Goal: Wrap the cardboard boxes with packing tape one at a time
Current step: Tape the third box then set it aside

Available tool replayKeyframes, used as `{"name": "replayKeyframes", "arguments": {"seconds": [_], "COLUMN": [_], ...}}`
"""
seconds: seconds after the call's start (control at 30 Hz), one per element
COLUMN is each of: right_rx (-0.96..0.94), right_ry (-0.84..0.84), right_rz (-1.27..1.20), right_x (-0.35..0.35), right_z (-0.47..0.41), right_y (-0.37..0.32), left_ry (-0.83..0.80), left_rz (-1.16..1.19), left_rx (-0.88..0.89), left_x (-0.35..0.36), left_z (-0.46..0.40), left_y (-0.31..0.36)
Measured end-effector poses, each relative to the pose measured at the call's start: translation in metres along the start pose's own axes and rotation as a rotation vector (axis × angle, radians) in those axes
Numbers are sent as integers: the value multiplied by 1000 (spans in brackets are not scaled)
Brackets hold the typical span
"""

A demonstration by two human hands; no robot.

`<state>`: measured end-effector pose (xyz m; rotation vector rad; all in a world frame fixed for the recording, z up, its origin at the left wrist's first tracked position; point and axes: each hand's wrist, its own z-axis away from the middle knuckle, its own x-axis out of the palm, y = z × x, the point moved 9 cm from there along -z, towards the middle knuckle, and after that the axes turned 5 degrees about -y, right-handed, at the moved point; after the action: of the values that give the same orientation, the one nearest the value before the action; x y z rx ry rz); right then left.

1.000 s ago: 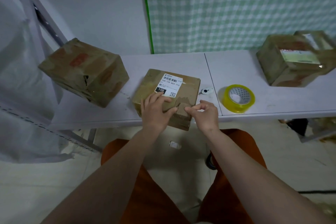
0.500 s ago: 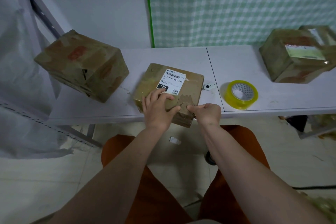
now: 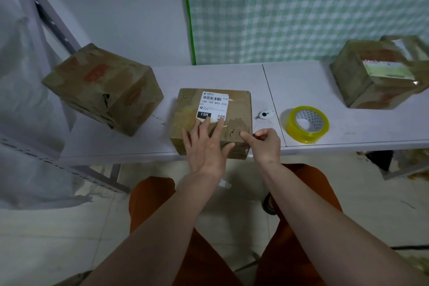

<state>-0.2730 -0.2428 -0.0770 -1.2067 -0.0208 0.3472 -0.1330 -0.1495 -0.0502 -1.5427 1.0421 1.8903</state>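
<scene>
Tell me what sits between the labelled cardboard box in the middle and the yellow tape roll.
In the head view, a small white cutter lies on the white table between labelled cardboard box and yellow tape roll.

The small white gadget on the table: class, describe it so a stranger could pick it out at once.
Start at the white table. Between the labelled middle box and the yellow tape roll lies the small white gadget. It is by far the smallest thing there, rounded, with a dark round spot on top.
</scene>
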Motion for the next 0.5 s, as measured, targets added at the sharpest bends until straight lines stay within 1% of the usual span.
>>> {"name": "replayKeyframes", "arguments": {"seconds": [0.1,0.27,0.33,0.43,0.5], "right_rx": [30,59,54,30,12], "right_ry": [-33,-30,-28,-18,-10], "right_rz": [-42,-63,-54,-35,-33], "right_x": [4,8,9,9,8], "right_z": [-9,-24,-28,-31,-30], "right_y": [3,5,4,4,4], "left_ry": [0,35,-1,-84,-109], "left_rz": [-37,-111,-146,-285,-324], "left_rx": [-10,-11,82,298,325], "left_x": [1,-1,5,24,27], "left_z": [-3,-10,-9,1,2], "left_y": [2,9,17,30,28]}}
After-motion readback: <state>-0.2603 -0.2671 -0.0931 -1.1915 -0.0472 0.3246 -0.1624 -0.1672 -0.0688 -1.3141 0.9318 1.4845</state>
